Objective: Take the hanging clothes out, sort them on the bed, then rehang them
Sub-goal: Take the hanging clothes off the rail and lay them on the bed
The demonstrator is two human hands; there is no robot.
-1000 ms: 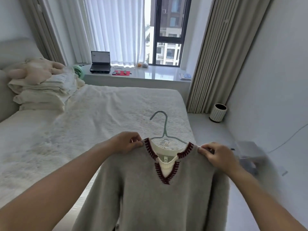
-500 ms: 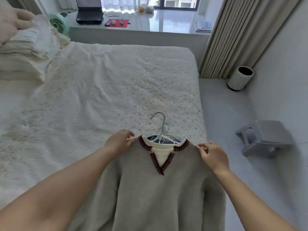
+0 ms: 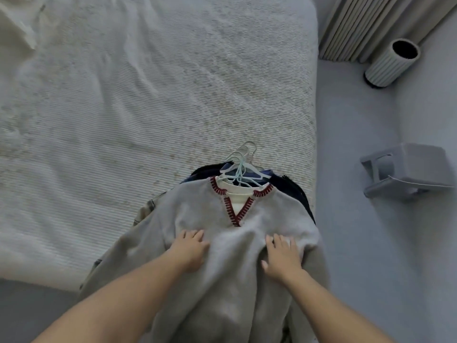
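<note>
on the near right corner of the bed with the ribbed off-white cover (image 3: 148, 100), i see a stack of clothes on hangers, lying flat and spilling over the bed's near edge toward me. top of the stack: a grey knit v-neck sweater with dark red stitched trim (image 3: 222, 243), a cream inner collar showing inside the v. above its neckline, a cluster of thin pale wire and plastic hanger hooks (image 3: 241, 160) fans out on the cover, pointing away from me. under the sweater, dark navy and black garments (image 3: 294, 191) peek out along the top and right side; a beige checked garment (image 3: 146, 211) shows at the left edge.

left hand (image 3: 189, 251): fingers straight and loosely spread, palm down, pressing on the sweater's chest left of the v. right hand (image 3: 282, 256): same posture, flat with fingers apart, resting on the sweater to the right of the v. neither hand pinches fabric. the two hands are near each other but apart.

on the pale floor to the right of the bed: a grey plastic step stool tipped on its side (image 3: 405, 174), and farther off a ribbed white cylindrical bin (image 3: 390, 63) just beside the pleated beige curtain (image 3: 371, 23).
</note>
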